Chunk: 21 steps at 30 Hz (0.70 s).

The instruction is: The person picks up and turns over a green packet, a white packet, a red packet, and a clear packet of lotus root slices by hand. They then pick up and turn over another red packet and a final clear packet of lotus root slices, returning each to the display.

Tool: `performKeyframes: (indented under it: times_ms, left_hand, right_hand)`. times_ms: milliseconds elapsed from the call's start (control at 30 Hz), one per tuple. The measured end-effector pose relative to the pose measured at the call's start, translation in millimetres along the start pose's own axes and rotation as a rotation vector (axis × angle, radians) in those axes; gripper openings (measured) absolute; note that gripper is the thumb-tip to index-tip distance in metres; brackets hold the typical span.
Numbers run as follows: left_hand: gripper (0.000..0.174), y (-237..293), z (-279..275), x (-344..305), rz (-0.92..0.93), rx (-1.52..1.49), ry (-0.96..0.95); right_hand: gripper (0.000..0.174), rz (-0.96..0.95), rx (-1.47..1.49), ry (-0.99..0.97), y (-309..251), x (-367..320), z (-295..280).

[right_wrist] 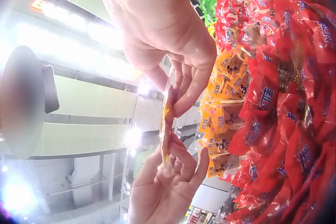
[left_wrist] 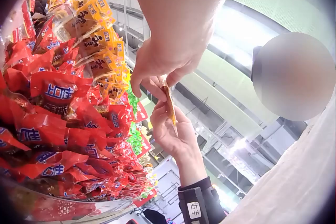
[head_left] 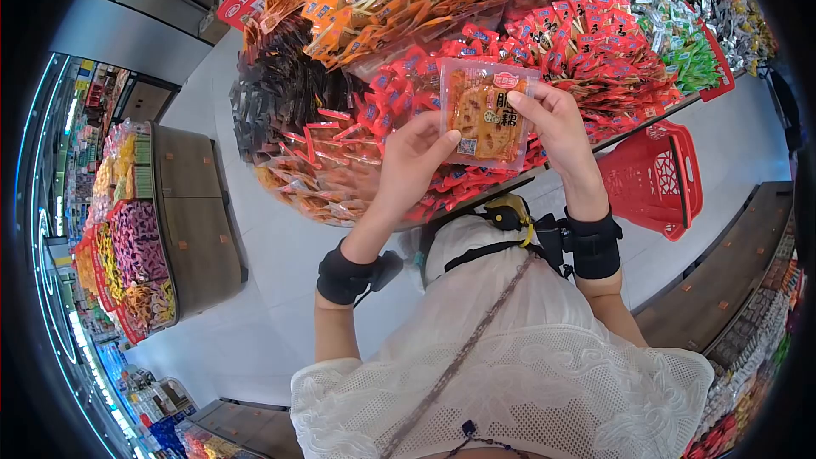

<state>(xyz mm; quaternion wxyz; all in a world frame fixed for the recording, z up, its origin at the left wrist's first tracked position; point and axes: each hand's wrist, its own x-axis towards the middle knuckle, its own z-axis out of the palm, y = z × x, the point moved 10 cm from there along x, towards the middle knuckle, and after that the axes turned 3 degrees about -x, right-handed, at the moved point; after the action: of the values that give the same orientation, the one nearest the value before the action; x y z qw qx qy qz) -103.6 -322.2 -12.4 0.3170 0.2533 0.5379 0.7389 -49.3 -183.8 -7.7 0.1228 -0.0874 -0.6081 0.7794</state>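
A flat see-through packet of lotus root slices [head_left: 486, 132], with pink edges and dark print, is held up over the snack bins. My left hand [head_left: 412, 160] pinches its lower left edge, thumb on the front. On the other side, my right hand [head_left: 554, 123] pinches the upper right edge, its thumb lying across the printed face. Both wrist views show the packet [left_wrist: 170, 107] edge-on, as a thin strip between the two hands. The fingers behind it are mostly hidden in the head view.
Red snack packets [head_left: 586, 42] fill the bin below the hands, with orange packets [head_left: 399, 0] and dark packets [head_left: 285, 85] beyond. A red shopping basket [head_left: 654, 178] stands at the right. To the left is another display stand [head_left: 200, 221] on the pale floor.
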Motion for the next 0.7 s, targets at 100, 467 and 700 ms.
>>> performKeyframes:
  times_ms: [100, 467, 700]
  left_hand:
    - [0.020, 0.2, -0.4, -0.4, 0.003, 0.011, 0.004]
    - [0.019, -0.5, -3.1, -2.0, -0.002, 0.020, 0.016]
    - [0.019, -0.5, -3.6, -2.6, 0.004, 0.021, 0.014]
  right_hand:
    - [0.024, 0.002, -0.011, -0.003, 1.5, 0.2, -0.9]
    - [0.024, -0.007, 0.004, 0.014, 1.5, -0.3, 0.3]
    - [0.023, -0.001, -0.004, 0.010, 1.0, -0.9, 1.0]
